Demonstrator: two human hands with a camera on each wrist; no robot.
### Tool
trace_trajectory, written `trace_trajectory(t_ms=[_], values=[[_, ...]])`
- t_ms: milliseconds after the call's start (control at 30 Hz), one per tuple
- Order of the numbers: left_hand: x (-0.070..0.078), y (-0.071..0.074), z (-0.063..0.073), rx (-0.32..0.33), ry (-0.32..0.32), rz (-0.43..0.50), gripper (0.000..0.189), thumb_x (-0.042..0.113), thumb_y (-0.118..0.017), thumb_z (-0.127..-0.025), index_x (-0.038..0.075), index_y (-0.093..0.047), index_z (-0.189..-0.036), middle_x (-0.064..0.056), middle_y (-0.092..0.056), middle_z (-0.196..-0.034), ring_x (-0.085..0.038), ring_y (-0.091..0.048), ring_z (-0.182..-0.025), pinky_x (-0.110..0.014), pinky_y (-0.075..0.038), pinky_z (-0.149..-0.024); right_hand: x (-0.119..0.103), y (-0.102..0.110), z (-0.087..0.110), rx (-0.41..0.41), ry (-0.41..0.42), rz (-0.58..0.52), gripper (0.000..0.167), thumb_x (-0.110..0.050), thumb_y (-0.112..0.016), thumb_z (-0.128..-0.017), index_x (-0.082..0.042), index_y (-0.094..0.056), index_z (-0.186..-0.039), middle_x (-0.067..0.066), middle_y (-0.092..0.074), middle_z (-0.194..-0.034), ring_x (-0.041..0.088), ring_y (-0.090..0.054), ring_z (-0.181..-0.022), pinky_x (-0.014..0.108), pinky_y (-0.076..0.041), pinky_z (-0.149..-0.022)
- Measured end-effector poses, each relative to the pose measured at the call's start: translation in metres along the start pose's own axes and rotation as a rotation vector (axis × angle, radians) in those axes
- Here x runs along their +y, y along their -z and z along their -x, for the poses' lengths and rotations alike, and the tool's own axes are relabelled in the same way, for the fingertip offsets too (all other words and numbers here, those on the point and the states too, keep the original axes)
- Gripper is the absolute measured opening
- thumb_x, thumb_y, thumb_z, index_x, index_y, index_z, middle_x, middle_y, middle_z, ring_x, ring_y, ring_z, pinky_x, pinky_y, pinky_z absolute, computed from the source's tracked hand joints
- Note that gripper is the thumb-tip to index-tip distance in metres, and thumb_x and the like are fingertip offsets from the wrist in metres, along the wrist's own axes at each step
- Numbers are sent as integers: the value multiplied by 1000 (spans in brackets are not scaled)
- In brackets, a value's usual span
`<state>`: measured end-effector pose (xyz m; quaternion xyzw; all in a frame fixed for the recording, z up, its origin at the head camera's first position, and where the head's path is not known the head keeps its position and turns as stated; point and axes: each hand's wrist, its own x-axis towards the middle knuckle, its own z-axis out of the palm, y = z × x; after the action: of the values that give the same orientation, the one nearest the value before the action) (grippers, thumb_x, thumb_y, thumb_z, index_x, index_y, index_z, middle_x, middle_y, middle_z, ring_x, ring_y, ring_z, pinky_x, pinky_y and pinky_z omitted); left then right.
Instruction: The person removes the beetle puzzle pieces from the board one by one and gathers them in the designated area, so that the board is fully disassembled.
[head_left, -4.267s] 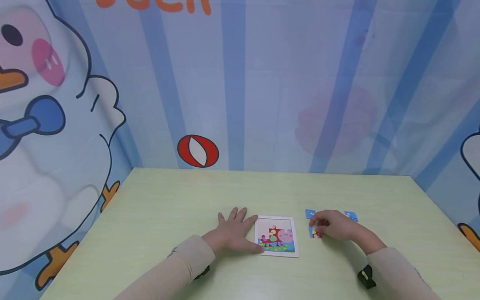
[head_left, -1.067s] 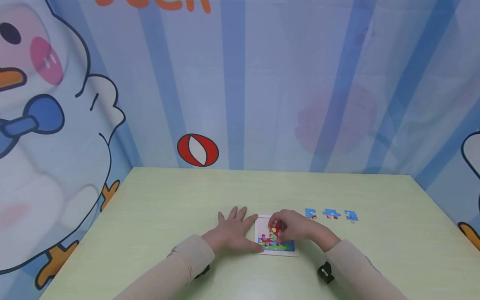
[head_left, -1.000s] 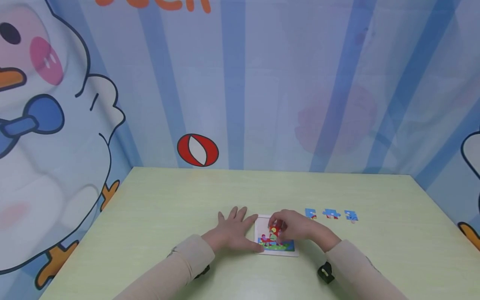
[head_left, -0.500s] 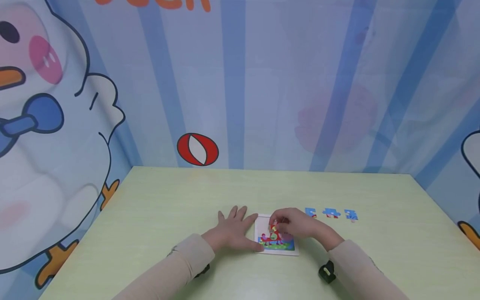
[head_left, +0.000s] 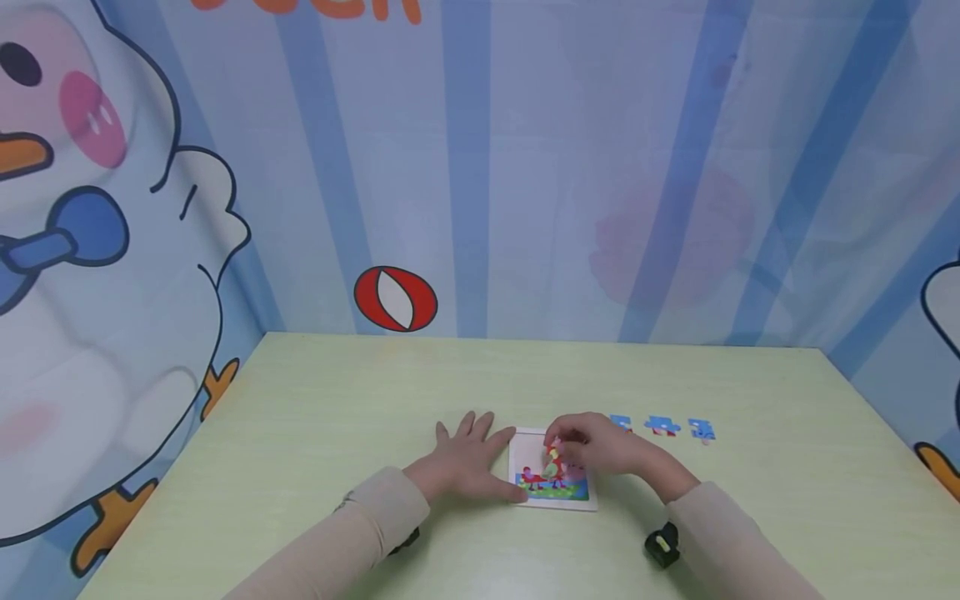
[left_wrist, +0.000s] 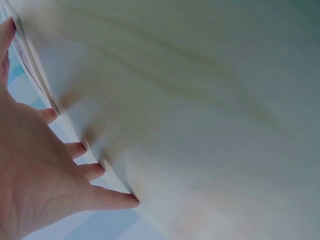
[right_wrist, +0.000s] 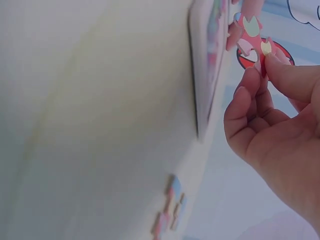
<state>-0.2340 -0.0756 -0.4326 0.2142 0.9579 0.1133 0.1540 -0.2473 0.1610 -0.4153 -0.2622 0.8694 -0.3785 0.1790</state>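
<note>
My right hand (head_left: 600, 446) pinches a small red puzzle piece (right_wrist: 252, 35) with yellow and green patches between thumb and fingertips. In the right wrist view the piece is held raised off the puzzle board (right_wrist: 200, 75). The white-framed board (head_left: 527, 450) lies flat on the table, with a pink pig's head, red parts and a green-blue lower strip fitted in it. Part of the picture is hidden behind the right hand. My left hand (head_left: 461, 467) rests with fingers spread at the board's left side, thumb and index finger at its edge.
Several loose blue puzzle pieces lie right of the board: a middle one (head_left: 663, 426), a right one (head_left: 702, 429) and one (head_left: 620, 422) partly behind the right hand. A printed curtain (head_left: 525, 167) hangs behind the pale table (head_left: 337, 392).
The right hand has gone from the loose pieces leftward to over the board, bringing the red-and-yellow piece. Lately it has shifted slightly right, the piece tilting. The left hand stays put.
</note>
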Motion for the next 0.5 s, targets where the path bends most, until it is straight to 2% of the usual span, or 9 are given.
trace_trajectory(t_ms=[200,300,500], values=[[1,0,0,4,1,-3,95,73,-59,-75,25,-31,-152,-11,-18,-160,-38,-9,-147,-73,-9,-106,-1,15,12,49,39,70,13,-6,-54,-97,-8,-65,-103,0,-61,-94,18,-52,-83,28,-45,-73],[2,1,1,4,2,-2,95,73,-59,-75,25,-30,-152,-11,-17,-160,-38,-9,-147,-73,-8,-106,2,24,20,54,37,61,13,-9,-55,-98,-6,-65,-105,2,-61,-93,17,-52,-76,26,-45,-65],[2,0,1,5,-5,5,95,73,-59,-75,25,-29,-152,-11,-16,-161,-38,-7,-147,-73,-7,-106,12,39,39,69,31,73,14,-10,-56,-97,-6,-64,-107,1,-61,-91,17,-52,-70,26,-46,-61]])
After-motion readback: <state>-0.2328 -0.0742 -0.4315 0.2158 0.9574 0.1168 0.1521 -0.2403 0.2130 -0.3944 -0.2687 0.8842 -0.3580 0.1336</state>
